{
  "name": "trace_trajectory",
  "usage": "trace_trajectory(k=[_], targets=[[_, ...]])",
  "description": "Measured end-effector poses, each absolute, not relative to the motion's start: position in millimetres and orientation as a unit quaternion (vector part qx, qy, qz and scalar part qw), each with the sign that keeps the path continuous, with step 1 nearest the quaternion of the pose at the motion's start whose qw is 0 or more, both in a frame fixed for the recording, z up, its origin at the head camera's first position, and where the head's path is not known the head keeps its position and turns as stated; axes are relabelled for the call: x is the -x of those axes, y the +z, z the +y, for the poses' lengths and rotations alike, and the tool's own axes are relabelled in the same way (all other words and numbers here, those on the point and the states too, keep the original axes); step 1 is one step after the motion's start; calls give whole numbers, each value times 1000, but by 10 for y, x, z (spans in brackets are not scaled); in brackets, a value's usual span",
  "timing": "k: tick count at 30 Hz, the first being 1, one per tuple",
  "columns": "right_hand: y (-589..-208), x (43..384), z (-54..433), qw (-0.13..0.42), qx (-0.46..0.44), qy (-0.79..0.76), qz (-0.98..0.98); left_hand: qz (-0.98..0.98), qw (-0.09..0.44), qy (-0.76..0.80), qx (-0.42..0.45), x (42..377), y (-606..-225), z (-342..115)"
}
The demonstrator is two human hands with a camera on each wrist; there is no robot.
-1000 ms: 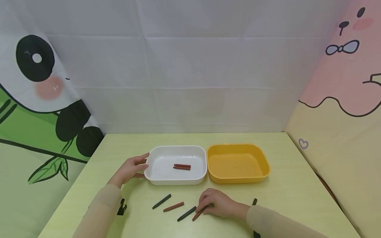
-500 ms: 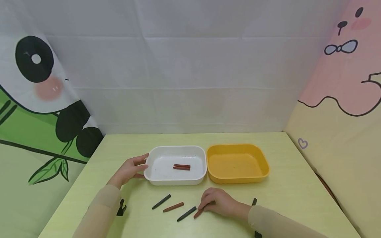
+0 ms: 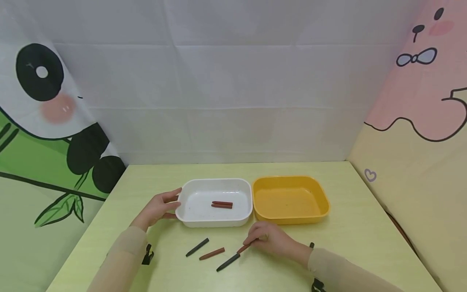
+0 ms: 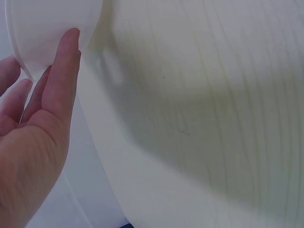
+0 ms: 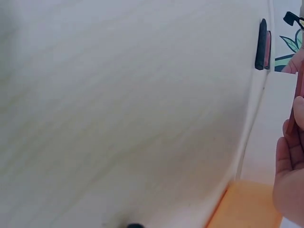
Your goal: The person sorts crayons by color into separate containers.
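Note:
My left hand [image 3: 157, 209] rests its fingers against the left end of the white tray [image 3: 197, 194]. In the left wrist view, the extended fingers [image 4: 61, 80] touch the tray's outer wall. Two reddish-brown crayons [image 3: 221, 206] lie side by side in that tray. Just in front of the trays, my right hand [image 3: 273, 240] pinches another reddish-brown crayon [image 3: 243, 249], slightly above the table. On the table to its left lie a dark crayon [image 3: 228, 263], a reddish-brown crayon [image 3: 212, 254] and another dark crayon [image 3: 197, 247].
A yellow tray [image 3: 292, 219] stands close against the white tray's right side, with no crayon visible in it. Both sit on a pale yellow table [image 3: 365, 243]. A white cloth backdrop [image 3: 233, 101] rises behind, with cartoon-printed cloths at both sides.
My right hand has raised the reddish-brown crayon off the table and moved it slightly toward the trays. The left hand stays at the white tray.

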State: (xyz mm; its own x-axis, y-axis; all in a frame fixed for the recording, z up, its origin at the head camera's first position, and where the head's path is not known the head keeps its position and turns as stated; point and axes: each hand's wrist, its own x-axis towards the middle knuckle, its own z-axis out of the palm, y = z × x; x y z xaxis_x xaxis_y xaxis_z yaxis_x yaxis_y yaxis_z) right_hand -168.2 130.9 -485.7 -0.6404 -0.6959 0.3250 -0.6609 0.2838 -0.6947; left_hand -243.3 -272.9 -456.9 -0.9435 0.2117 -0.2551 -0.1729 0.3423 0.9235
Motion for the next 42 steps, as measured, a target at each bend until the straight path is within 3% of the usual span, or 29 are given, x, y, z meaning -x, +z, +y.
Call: trace_trajectory(k=[18, 42], targets=[[-4630, 1798, 1078, -50, 386, -448, 805, 807, 169, 566, -6, 2433, -4566, -2733], [-4495, 2149, 840, -79, 256, -466, 843, 812, 162, 561, -4, 2453, -4585, -2715]])
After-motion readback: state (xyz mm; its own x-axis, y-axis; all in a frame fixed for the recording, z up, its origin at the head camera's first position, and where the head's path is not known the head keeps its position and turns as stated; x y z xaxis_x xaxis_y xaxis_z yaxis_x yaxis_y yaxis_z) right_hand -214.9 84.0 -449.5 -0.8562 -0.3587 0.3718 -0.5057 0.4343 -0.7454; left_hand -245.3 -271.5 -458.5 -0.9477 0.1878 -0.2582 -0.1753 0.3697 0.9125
